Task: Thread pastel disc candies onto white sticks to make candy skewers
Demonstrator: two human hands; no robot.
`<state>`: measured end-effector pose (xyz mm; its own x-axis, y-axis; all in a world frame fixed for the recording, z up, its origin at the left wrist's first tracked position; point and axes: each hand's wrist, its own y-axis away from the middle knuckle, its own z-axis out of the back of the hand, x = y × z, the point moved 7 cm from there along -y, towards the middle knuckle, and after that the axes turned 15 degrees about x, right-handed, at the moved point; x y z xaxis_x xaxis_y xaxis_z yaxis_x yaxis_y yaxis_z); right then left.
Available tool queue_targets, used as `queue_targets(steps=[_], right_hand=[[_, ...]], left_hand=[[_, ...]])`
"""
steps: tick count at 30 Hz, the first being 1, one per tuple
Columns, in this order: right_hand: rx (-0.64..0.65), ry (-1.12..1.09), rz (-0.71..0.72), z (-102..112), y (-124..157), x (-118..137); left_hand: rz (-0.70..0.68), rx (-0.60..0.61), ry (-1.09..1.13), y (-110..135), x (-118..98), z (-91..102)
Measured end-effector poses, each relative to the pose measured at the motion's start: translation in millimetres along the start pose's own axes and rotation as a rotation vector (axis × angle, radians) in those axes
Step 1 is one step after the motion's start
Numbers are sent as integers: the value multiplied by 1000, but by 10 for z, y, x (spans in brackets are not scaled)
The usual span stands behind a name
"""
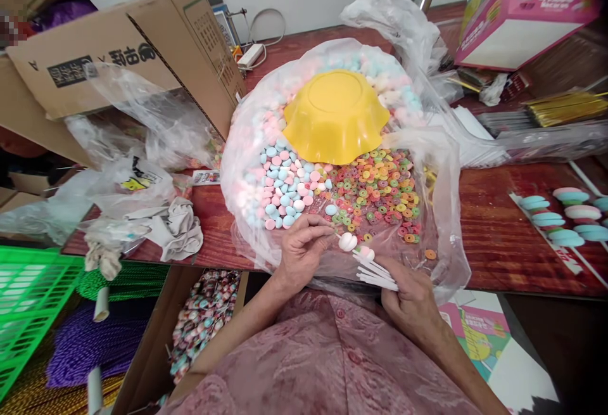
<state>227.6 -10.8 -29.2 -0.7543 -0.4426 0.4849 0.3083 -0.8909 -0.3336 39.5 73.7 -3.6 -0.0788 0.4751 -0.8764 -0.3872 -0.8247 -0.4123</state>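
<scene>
My left hand (pixel 302 250) is closed in a pinch on a thin white stick with a white candy (pixel 347 241) threaded on its tip. My right hand (pixel 412 300) grips a bundle of white sticks (pixel 375 273), and a pink-and-white candy (pixel 365 252) sits at the top of the bundle. Both hands hover at the near edge of a large clear plastic bag (pixel 441 199) holding pastel disc candies (pixel 285 187) and colourful ring candies (pixel 380 193). An upturned yellow bowl (pixel 335 116) rests on the heap.
A cardboard box (pixel 118 54) and crumpled plastic bags (pixel 137 142) lie left. Finished candy skewers (pixel 565 215) rest on the right of the red table (pixel 494 231). A pink box (pixel 517 22) stands at back right. A green crate (pixel 33 301) and a carton of wrapped candies (pixel 202 320) sit below.
</scene>
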Motion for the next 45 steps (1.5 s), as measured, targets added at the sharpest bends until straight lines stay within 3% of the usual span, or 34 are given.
queue_targets(steps=[6, 10, 12, 17, 20, 23, 27, 30, 35, 38, 40, 43, 45], right_hand=[[53, 2, -53, -51, -42, 13], [20, -99, -19, -62, -82, 87], [16, -191, -31, -87, -98, 81], [-34, -350, -121, -144, -92, -49], [-70, -331, -76, -145, -84, -64], [-67, -299, -20, -157, -66, -62], [-146, -265, -45, -131, 20, -139], [-202, -271, -102, -128, 100, -229], [-168, -324, -185, -205, 157, -326], [-128, -414, -229, -242, 148, -353], [-131, -494, -272, -236, 138, -372], [-159, -650, -334, -220, 122, -410], [-149, -683, -342, -229, 108, -422]], left_hand=[[-173, 1, -200, -9, -176, -13], [-192, 16, -274, -24, -223, -48], [-125, -27, -149, -25, -176, -26], [170, -92, 506, -19, 100, -53], [397, -37, 665, 7, 239, -167], [486, -6, 698, 45, 282, -270], [416, 28, 628, 47, 210, -385], [324, 132, 561, 13, 138, -487], [305, 255, 473, 16, 119, -589], [292, 298, 329, 10, 79, -486], [249, 258, 145, -37, 57, -246], [205, 111, -318, -163, 69, 267], [228, 160, -700, -277, 124, 448]])
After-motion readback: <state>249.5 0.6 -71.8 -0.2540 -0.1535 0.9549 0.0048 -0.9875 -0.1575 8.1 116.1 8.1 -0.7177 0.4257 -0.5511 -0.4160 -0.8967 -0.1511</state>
